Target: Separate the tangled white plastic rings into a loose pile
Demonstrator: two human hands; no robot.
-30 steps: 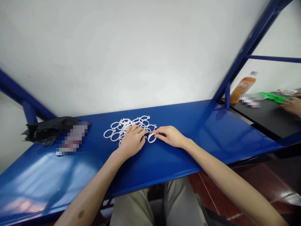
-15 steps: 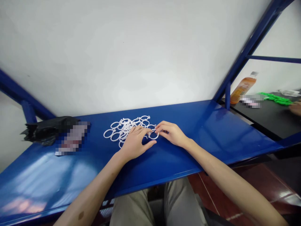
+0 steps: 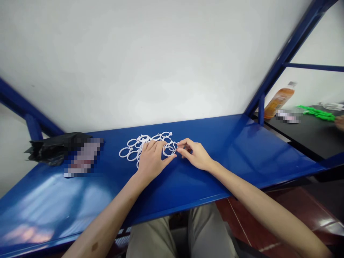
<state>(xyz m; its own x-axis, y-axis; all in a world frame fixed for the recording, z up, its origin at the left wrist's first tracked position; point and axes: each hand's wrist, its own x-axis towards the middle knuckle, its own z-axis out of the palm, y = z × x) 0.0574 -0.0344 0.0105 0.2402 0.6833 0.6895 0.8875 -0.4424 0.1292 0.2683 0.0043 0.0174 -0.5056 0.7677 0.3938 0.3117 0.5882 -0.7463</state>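
Several white plastic rings with small eyelets, like curtain rings, lie in a loose pile [image 3: 132, 155] on the blue table [image 3: 215, 143]. My left hand [image 3: 152, 157] rests over the right part of the pile and hides some of it; its thumb is stretched away from the fingers. Between that thumb and fingers show overlapping white rings [image 3: 169, 150], with the thumb tip at their lower edge. From the right, my right hand [image 3: 195, 152] pinches a white ring at its edge, beside the overlapping ones. Its fingertips partly cover the spot it grips.
A black plastic bag [image 3: 48, 150] and a blurred-out flat item [image 3: 84, 157] lie on the left. Blue frame bars [image 3: 279, 57] rise at the sides before a white wall. On a black table at right are an orange drink bottle [image 3: 279, 100], green linked pieces [image 3: 318, 114] and another person's hand [image 3: 340, 122].
My left hand has shifted slightly left. The ring near my fingertips has moved left and now overlaps another between thumb and fingers. My right hand has stayed close to its place.
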